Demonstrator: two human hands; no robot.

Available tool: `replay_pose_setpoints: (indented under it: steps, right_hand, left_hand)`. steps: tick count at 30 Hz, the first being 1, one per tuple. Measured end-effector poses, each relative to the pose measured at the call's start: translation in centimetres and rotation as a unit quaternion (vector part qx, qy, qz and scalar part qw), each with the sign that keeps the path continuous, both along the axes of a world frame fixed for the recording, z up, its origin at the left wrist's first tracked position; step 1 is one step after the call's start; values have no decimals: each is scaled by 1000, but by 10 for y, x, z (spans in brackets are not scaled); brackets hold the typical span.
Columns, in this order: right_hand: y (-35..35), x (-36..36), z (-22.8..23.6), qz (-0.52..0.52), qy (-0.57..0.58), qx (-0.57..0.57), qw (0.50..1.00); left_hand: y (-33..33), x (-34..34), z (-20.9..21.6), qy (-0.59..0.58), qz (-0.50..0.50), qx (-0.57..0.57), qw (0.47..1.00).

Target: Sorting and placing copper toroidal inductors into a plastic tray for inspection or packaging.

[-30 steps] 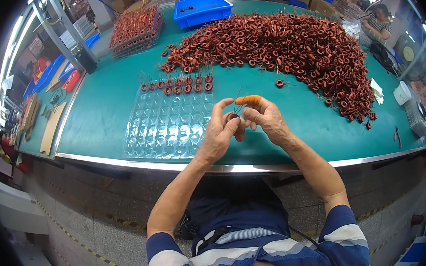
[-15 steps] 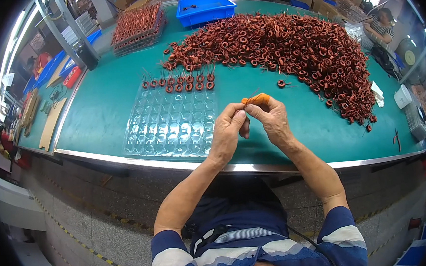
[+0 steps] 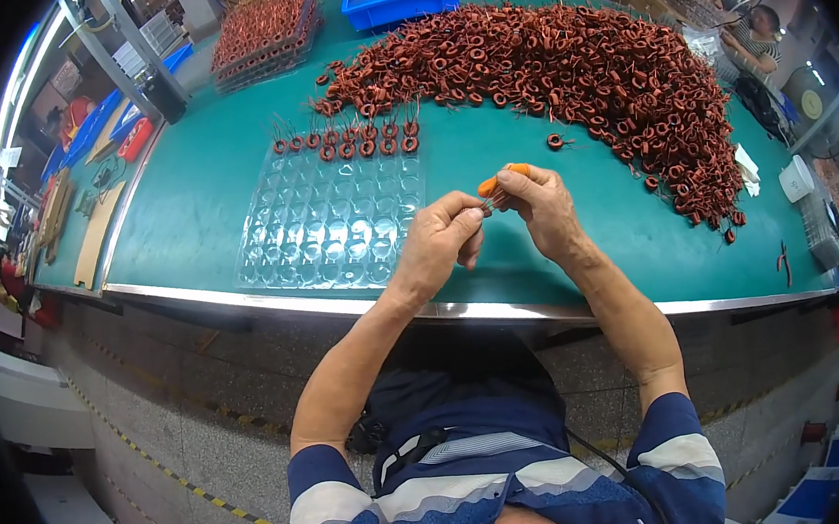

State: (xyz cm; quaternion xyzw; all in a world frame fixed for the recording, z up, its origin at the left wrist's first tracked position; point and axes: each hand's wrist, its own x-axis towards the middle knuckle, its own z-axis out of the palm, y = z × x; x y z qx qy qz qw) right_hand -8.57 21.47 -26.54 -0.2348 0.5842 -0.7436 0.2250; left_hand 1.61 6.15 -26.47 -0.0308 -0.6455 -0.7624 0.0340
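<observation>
Over the green tabletop, my left hand (image 3: pixel 435 242) pinches a small copper-coloured wire coil (image 3: pixel 487 206) between thumb and fingers. Most of that coil is hidden by the fingertips. My right hand (image 3: pixel 543 209), with orange finger covers (image 3: pixel 504 179) on its fingertips, is closed around the coil's thin leads, just up and right of the left fingertips. Left of my hands lies a clear plastic tray (image 3: pixel 333 231) with round pockets. Ring coils (image 3: pixel 368 149) with upright leads fill pockets along its far edge. One loose ring coil (image 3: pixel 555 141) lies beyond my right hand.
A large heap of red-brown ring coils (image 3: pixel 552 64) spreads across the far and right table. Behind stand a blue bin (image 3: pixel 399 5) and stacked filled trays (image 3: pixel 264 38). Pliers (image 3: pixel 784 263) and a white cup (image 3: pixel 795 179) are at the right. Another person (image 3: pixel 755 43) sits at far right.
My right hand has drawn slightly up and away from the left fingertips, its orange-covered fingers now bent in by the thumb. My left hand has shifted a little left, still pinching the coil.
</observation>
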Motion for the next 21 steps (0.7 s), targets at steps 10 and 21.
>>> replay_pose_setpoints:
  steps: [10,21]
  right_hand:
    - [15,-50,-16,-158,328,203,909]
    - [50,-122,-58,-219,558,394,697]
  left_hand:
    - [-36,0,-16,29,86,-30,995]
    - [-208,-30,-25,72,335,-244,907]
